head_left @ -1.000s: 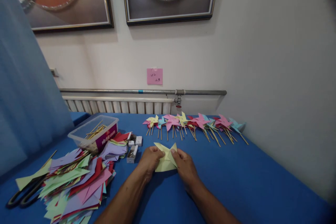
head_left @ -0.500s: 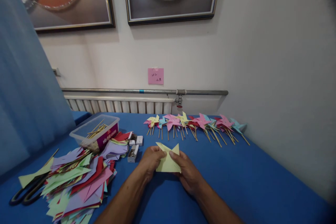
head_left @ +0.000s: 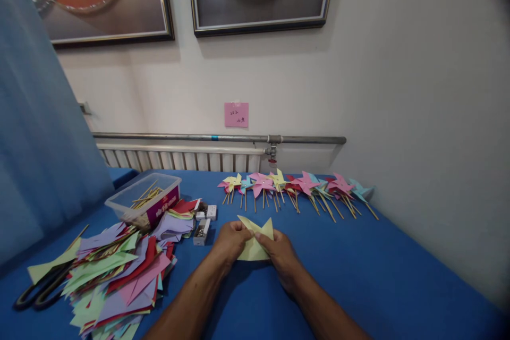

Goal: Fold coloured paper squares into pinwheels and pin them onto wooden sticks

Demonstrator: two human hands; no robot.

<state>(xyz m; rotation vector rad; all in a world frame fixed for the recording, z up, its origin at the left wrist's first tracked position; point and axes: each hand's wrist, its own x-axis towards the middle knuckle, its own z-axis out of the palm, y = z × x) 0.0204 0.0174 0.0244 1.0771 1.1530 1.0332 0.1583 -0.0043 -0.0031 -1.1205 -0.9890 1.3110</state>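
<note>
A pale yellow sheet of paper (head_left: pixel 254 251), cut so that pointed flaps stand up along its top, is held over the blue table between both hands. My left hand (head_left: pixel 232 241) pinches its left side, thumb on top. From the right, my right hand (head_left: pixel 280 255) grips the same sheet, its thumb pressed near the middle close to the left thumb. The fingers behind the paper are hidden. Just left of my left hand is a small open box of metal pins (head_left: pixel 202 232), with another small box (head_left: pixel 206 212) behind it.
Several paper pinwheels (head_left: pixel 263 184) on sticks lie along the table's back. At left are a heap of coloured paper pieces (head_left: pixel 115 281), black-handled scissors (head_left: pixel 45 287) and a clear plastic tub (head_left: pixel 143 199) with wooden sticks. A blue curtain (head_left: pixel 48 117) hangs at far left.
My right thumb has slid slightly inward toward the paper's middle, and the sheet's lower right corner is now covered by my right hand. Both hands otherwise stay in place.
</note>
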